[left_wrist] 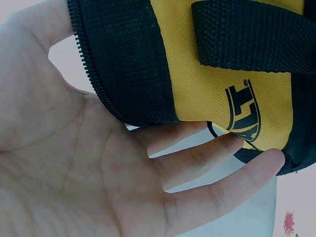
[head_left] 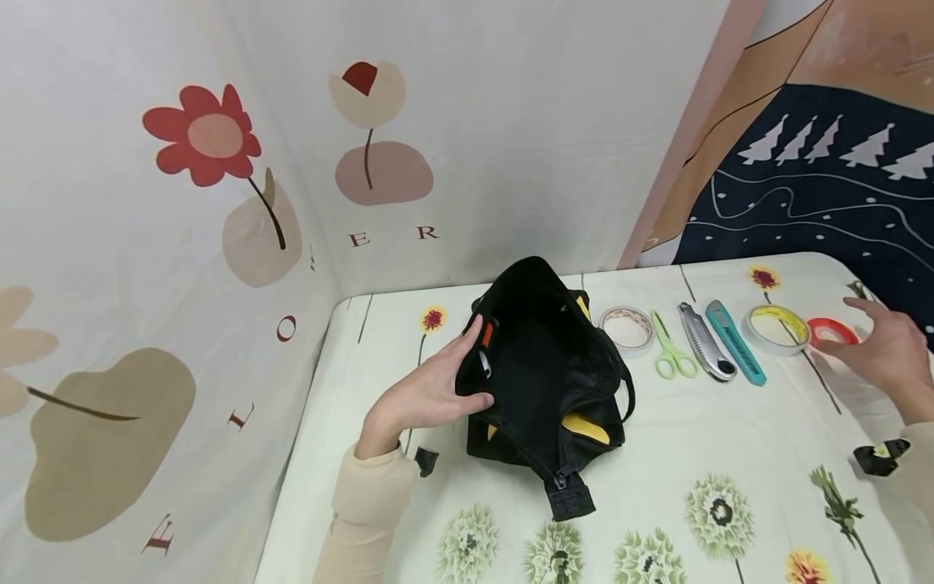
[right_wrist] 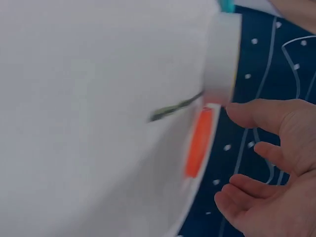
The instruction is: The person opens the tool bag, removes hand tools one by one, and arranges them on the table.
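My left hand (head_left: 426, 389) holds the left rim of a black and yellow tool bag (head_left: 533, 365), whose zipped mouth gapes toward me. In the left wrist view, fingers (left_wrist: 212, 197) lie along the bag's yellow side, under a black webbing strap (left_wrist: 247, 37). Something orange (head_left: 487, 334) and something white (head_left: 485, 364) show just inside the rim. Over at the table's right end, my right hand (head_left: 886, 349) reaches around a red tape roll (head_left: 849, 331), thumb and fingers spread. The right wrist view shows a gap between that hand and the roll (right_wrist: 200, 143).
Right of the bag, in a row, lie a roll of tape (head_left: 642, 350), green scissors (head_left: 674, 361), a grey utility knife (head_left: 704, 345), a teal utility knife (head_left: 737, 345) and a yellow-cored tape roll (head_left: 781, 349). A printed cloth wall (head_left: 511, 162) stands behind the table.
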Tool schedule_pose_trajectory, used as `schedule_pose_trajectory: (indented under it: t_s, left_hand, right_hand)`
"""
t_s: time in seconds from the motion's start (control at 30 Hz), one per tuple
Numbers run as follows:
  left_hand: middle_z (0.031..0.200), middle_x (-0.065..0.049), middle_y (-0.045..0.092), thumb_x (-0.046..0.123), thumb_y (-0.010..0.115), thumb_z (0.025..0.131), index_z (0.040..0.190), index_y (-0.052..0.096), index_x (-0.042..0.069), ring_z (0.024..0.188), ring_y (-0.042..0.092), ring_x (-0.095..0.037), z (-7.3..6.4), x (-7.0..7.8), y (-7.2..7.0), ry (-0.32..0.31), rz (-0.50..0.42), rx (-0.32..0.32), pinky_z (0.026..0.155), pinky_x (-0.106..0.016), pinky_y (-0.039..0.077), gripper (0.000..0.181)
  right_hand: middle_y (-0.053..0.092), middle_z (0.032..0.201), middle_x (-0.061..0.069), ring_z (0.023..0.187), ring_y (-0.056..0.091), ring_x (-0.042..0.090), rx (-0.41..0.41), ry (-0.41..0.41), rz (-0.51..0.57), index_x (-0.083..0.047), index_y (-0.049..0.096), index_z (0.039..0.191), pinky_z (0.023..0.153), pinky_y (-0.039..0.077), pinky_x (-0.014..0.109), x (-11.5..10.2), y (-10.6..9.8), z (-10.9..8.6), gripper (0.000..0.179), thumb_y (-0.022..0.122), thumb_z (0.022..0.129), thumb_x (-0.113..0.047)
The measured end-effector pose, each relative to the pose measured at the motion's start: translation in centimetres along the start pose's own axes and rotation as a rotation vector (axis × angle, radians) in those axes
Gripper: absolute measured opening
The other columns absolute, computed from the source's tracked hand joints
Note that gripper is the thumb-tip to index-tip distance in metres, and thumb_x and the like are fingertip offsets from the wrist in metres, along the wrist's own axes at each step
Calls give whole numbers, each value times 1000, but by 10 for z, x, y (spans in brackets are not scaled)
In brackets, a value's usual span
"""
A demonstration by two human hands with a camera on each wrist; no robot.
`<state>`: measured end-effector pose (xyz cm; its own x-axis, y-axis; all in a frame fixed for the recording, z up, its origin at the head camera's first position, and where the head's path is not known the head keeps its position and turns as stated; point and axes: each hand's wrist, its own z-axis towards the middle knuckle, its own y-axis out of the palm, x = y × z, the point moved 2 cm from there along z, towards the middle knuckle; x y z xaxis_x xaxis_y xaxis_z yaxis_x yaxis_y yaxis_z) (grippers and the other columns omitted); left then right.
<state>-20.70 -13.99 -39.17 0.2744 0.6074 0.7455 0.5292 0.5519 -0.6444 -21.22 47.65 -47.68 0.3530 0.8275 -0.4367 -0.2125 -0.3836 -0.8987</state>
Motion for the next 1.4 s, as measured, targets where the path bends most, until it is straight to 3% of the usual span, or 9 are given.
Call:
schedule_pose_trajectory:
  t_s: [0.2, 0.43, 0.47, 0.57, 0.63, 0.7, 0.97, 1.17, 1.4]
  left_hand:
    - [186, -12, 8, 25, 75, 100, 180, 2, 18, 172, 10, -33, 1, 1, 0, -2, 3, -1, 134, -61, 21, 109]
    - [186, -11, 8, 24, 75, 100, 180, 2, 19, 172, 10, -33, 0, 1, 0, -10, -2, 2, 134, -61, 21, 109]
    - [186, -11, 8, 24, 75, 100, 180, 2, 19, 172, 10, -33, 0, 1, 0, -11, -2, 3, 134, -61, 22, 109]
    - [186, -11, 8, 24, 75, 100, 180, 2, 19, 172, 10, -32, 0, 1, 0, -6, -2, 5, 134, -60, 22, 109]
    - [186, -11, 8, 24, 75, 100, 180, 2, 18, 172, 10, -32, 0, 1, 0, -4, -2, 5, 134, -61, 22, 109]
    - [186, -11, 8, 24, 75, 100, 180, 2, 18, 172, 10, -32, 0, 1, 0, -1, -4, 4, 134, -61, 22, 109]
    - [186, -11, 8, 24, 75, 100, 180, 2, 18, 172, 10, -33, 0, 0, 0, -4, -3, 5, 134, -60, 21, 109]
    - [186, -11, 8, 24, 75, 100, 180, 2, 18, 172, 10, -32, -1, 1, 0, -2, 1, 7, 134, -60, 21, 109]
    - [186, -12, 8, 25, 74, 100, 180, 2, 16, 172, 10, -33, -1, 2, -1, 3, 2, 6, 134, -60, 21, 108]
  right_hand:
    - [28, 163, 46, 145, 26, 65, 90, -61, 88, 11, 29, 167, 128, 18, 77, -28, -12, -10, 71, 63, 106, 1]
    - [45, 153, 43, 142, 40, 59, 174, -164, 134, 9, 42, 164, 122, 38, 68, -71, -13, -18, 64, 65, 106, -3]
    - [48, 151, 43, 141, 42, 58, 185, -184, 137, 8, 44, 163, 123, 40, 64, -76, -13, -19, 63, 66, 105, -4]
    - [55, 147, 40, 136, 49, 56, 237, -254, 153, 7, 52, 158, 123, 37, 28, -88, -13, -23, 58, 70, 103, -4]
    - [58, 144, 38, 133, 53, 55, 269, -301, 172, 7, 57, 154, 111, 29, 10, -96, -13, -25, 55, 72, 102, -3]
    - [61, 142, 38, 130, 56, 55, 293, -343, 188, 7, 60, 151, 98, 21, 1, -103, -14, -29, 53, 74, 101, -3]
    - [71, 130, 30, 114, 60, 37, 337, -496, 288, 4, 70, 142, 93, 27, 6, -145, -8, -46, 52, 83, 91, 3]
    - [72, 129, 28, 116, 66, 44, 324, -619, 343, 4, 73, 138, 96, 30, 4, -180, 3, -62, 54, 88, 86, 8]
    - [75, 121, 23, 109, 66, 32, 310, -732, 411, 2, 75, 135, 97, 36, 6, -213, 14, -80, 55, 91, 83, 9]
